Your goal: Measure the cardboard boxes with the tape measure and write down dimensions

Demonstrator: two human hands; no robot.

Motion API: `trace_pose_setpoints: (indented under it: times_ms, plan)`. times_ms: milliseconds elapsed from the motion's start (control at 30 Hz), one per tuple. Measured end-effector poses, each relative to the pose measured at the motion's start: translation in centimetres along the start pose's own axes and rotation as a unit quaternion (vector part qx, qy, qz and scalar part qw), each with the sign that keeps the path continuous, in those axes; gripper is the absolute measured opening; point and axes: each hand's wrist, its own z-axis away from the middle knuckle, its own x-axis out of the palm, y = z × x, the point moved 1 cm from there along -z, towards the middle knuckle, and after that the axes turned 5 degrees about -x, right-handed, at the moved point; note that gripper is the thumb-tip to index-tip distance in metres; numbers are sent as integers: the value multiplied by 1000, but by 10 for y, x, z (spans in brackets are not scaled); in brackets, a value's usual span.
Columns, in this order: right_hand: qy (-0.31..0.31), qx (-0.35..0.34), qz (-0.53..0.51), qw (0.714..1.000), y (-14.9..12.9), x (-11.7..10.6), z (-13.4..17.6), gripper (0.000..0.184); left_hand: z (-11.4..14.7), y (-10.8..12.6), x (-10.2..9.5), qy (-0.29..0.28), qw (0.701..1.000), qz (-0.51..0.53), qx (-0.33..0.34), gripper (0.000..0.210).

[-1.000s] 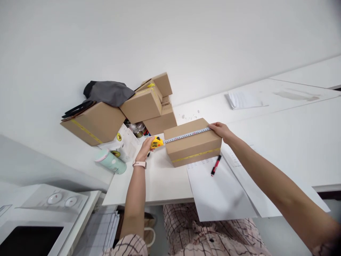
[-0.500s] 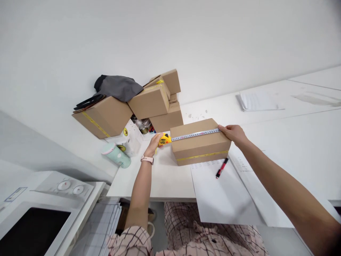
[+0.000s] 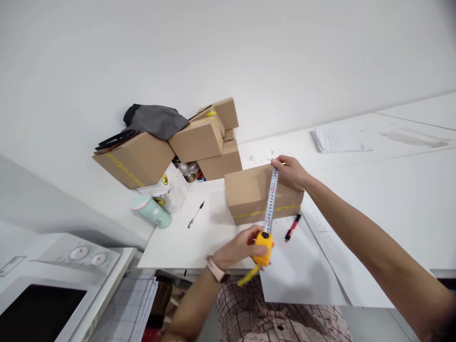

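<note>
My left hand (image 3: pixel 244 249) grips the yellow case of a tape measure (image 3: pixel 262 248), held in front of the box near the table's front edge. A yellow strap dangles from the case. The white blade runs up and away from it, crossing over a closed cardboard box (image 3: pixel 245 190). At the far top edge of that box, my right hand (image 3: pixel 289 168) pinches the blade's end between thumb and fingers. Yellow tape runs along the box's front side. Just right of the case, a red and black pen (image 3: pixel 292 228) lies on white paper sheets (image 3: pixel 302 270).
Stacked cardboard boxes (image 3: pixel 195 140) with a grey cloth (image 3: pixel 155 121) on top stand at the back left. A mint-green bottle (image 3: pixel 151 211) leans near the table's left edge. A black and white pen (image 3: pixel 196 214) lies nearby. A microwave (image 3: pixel 57 285) sits lower left; a paper stack (image 3: pixel 338 140) lies far right.
The left hand has swung the tape case from the box's left end to in front of it. The right hand has shifted left to the far edge. The blade now runs across the box, not along it.
</note>
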Motion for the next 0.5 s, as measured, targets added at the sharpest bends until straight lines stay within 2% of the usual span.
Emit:
trace_pose_setpoints:
  times_ms: [67, 133, 267, 500]
  plan:
    - [-43, -6, 53, 998, -2, 18, -16, 35, -22, -12, 26, 24, 995, 93, 30, 62]
    - [-67, -1, 139, 988, 1, 33, -34, 34, -43, -11, 42, 56, 986, 143, 67, 63]
    - [-89, 21, 256, 962, 17, 50, -61, 40, -71, 8, 48, 107, 978, 151, 94, 58]
    - [-89, 25, 254, 963, 37, 54, -69, 38, -82, 13, 58, 122, 975, 166, 83, 59]
